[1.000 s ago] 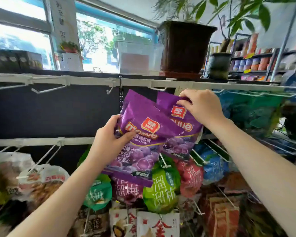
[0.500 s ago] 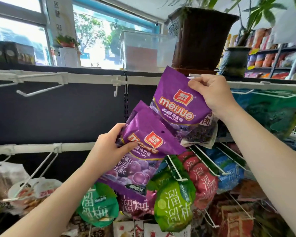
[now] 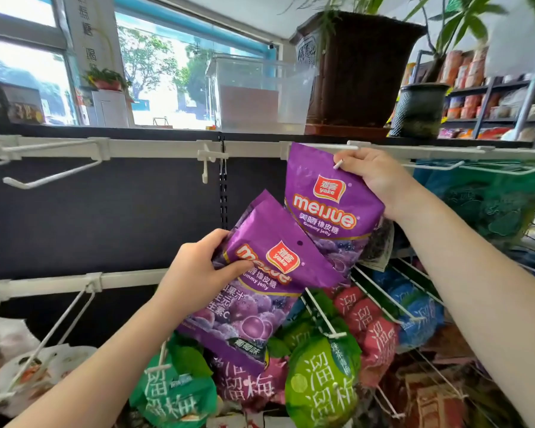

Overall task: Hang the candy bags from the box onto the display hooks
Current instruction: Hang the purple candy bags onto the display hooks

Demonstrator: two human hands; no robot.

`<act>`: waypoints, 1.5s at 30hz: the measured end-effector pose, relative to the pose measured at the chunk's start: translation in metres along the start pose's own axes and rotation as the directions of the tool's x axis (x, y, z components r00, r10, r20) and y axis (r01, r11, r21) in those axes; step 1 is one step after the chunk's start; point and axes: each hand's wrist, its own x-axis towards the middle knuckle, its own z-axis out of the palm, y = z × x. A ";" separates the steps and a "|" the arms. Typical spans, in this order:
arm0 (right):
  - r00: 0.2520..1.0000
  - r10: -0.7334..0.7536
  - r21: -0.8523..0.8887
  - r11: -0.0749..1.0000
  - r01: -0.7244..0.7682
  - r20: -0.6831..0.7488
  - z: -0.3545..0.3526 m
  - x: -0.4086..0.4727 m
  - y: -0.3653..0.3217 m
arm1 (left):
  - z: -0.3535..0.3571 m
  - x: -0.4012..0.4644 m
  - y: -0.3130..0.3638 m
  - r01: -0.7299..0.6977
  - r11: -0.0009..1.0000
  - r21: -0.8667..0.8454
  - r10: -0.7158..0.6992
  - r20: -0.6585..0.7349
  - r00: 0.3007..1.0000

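Note:
My right hand (image 3: 374, 177) pinches the top right corner of a purple gummy jelly bag (image 3: 328, 208), held up against the white top rail (image 3: 155, 148). The tip of a white display hook (image 3: 338, 164) pokes out at the bag's top edge beside my fingers. Lower and to the left, my left hand (image 3: 195, 273) grips a small stack of the same purple bags (image 3: 269, 273) by its left side, tilted, in front of the dark back panel. The box is not in view.
Empty white hooks (image 3: 53, 176) jut from the top rail at left. A lower rail (image 3: 44, 282) carries hooks with green, red and blue snack bags (image 3: 322, 381). Above the rack stand a clear plastic bin (image 3: 260, 97) and a potted plant (image 3: 359, 72).
My right hand has lifted one purple bag from the stack up to the top rail, where a hook tip now shows at its upper edge. My left hand kept the stack roughly in place.

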 end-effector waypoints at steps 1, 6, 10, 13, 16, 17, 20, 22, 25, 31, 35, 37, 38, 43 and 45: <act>0.999 -0.044 -0.061 0.997 0.042 -0.024 0.001 0.002 0.001 | 0.000 0.001 -0.002 0.007 1.000 -0.007 -0.007 -0.004 1.000; 0.930 -0.361 -0.583 0.771 0.257 -0.068 0.008 0.015 0.009 | 0.000 0.005 -0.011 0.043 0.998 -0.037 -0.044 -0.025 0.999; 0.889 -0.458 -0.788 0.540 0.294 0.018 0.014 0.040 0.022 | -0.001 0.006 -0.015 0.031 0.999 -0.013 -0.031 -0.013 0.999; 0.974 -0.225 -0.699 0.699 0.151 -0.016 0.016 0.065 0.029 | -0.003 0.006 -0.018 0.035 0.999 -0.013 -0.034 0.005 0.999; 0.986 -0.146 -0.604 0.794 0.068 -0.081 0.022 0.090 0.038 | -0.003 0.007 -0.023 0.048 0.999 -0.025 -0.049 -0.041 0.998; 0.981 -0.161 -0.609 0.790 0.063 -0.107 0.025 0.094 0.040 | -0.003 0.007 -0.024 0.051 0.998 -0.031 -0.052 -0.059 0.997; 0.951 -0.254 -0.692 0.719 0.063 -0.177 0.035 0.091 0.042 | -0.002 0.008 -0.024 0.052 0.996 -0.070 -0.058 -0.090 0.994; 0.920 -0.327 -0.689 0.718 0.095 -0.214 0.033 0.077 0.042 | 0.000 0.008 -0.022 0.048 0.994 -0.095 -0.057 -0.092 0.994; 0.877 -0.381 -0.602 0.786 0.139 -0.294 0.021 0.040 0.038 | 0.004 0.006 -0.017 0.028 0.993 -0.116 -0.039 -0.093 0.995; 0.938 -0.343 -0.567 0.762 0.312 0.055 0.017 -0.065 0.014 | 0.021 0.001 -0.004 0.021 0.995 -0.098 -0.037 -0.158 0.987; 0.943 -0.258 -0.716 0.617 0.327 0.208 0.021 -0.083 0.013 | 0.029 -0.007 0.011 -0.045 0.999 0.019 0.047 -0.178 0.983; 0.936 -0.268 -0.734 0.584 0.346 0.229 0.020 -0.084 0.018 | 0.030 -0.012 0.019 -0.081 0.994 0.067 0.092 -0.169 0.981; 0.935 -0.262 -0.728 0.588 0.352 0.240 0.019 -0.084 0.020 | 0.030 -0.013 0.021 -0.091 0.992 0.088 0.105 -0.162 0.981; 0.958 -0.226 -0.606 0.741 0.287 0.178 0.006 -0.088 0.021 | 0.036 -0.020 0.029 -0.138 0.971 0.197 0.158 -0.087 0.984; 0.954 -0.269 -0.606 0.740 0.291 0.129 0.000 -0.090 0.019 | 0.039 -0.020 0.030 -0.179 0.951 0.252 0.211 -0.105 0.972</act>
